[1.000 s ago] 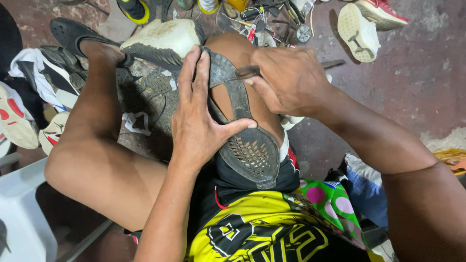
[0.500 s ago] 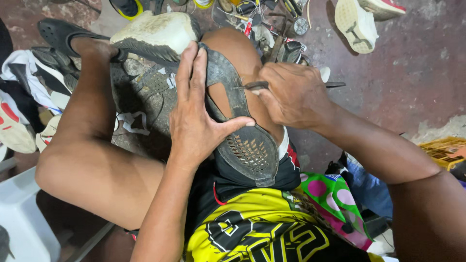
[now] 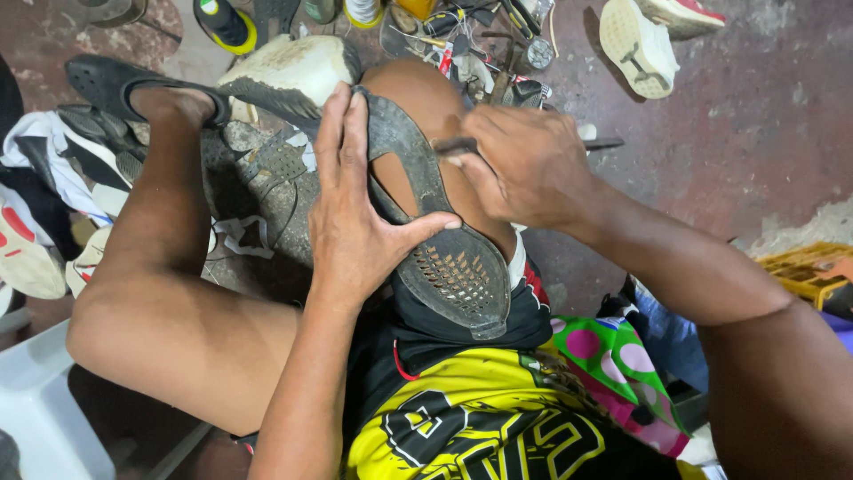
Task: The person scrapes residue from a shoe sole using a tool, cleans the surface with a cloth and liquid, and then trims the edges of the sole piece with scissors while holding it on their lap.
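Note:
A dark rubber shoe sole [image 3: 453,271] with a studded tread lies along my right thigh, heel end toward my body. My left hand [image 3: 355,213] presses flat on it, fingers stretched up its left edge and thumb across the tread. My right hand [image 3: 524,164] is closed around a thin dark-handled tool [image 3: 604,144] whose tip meets the sole's inner edge near my knee. A grey worn shoe [image 3: 284,76] rests just beyond my left fingertips.
Thread spools, small tools and bottles [image 3: 444,36] crowd the floor ahead. White sneakers [image 3: 640,44] lie at top right, more shoes [image 3: 44,204] at the left. A black sandal [image 3: 115,80] is on my left foot. A yellow crate [image 3: 800,267] sits at the right.
The view has shifted slightly downward and closer. My right hand has moved a little along the sole's edge with the tool; my left hand keeps its hold.

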